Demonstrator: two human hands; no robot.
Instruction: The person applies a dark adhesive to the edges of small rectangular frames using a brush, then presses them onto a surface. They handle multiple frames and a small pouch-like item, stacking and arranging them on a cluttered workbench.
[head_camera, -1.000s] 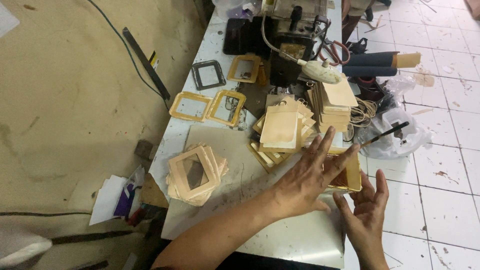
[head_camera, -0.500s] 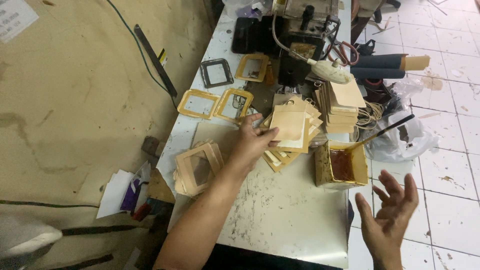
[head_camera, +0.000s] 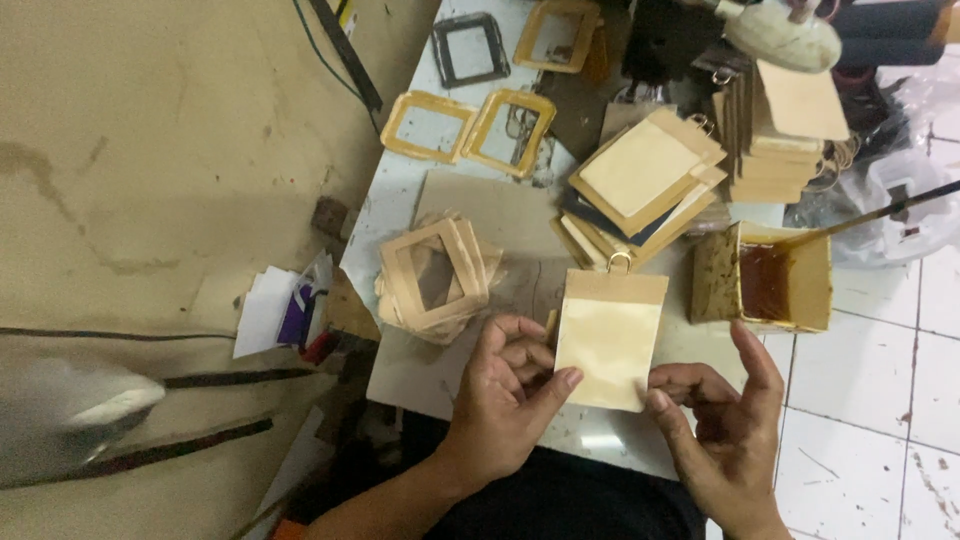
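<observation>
Head view, left hand, right hand pinching card

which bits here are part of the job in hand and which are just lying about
In hand:
left hand and right hand, both with a grip on the cream panel with metal ring
stack of panels
pile of wooden frames
glue box

Lying about:
paper scraps
black frame
plastic bag

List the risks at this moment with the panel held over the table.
The pale rectangular backing panel with a metal ring is pinched only at its lower corners by the left hand and right hand; it may slip. The open yellow glue box with its brush sits close and could be knocked over.
</observation>
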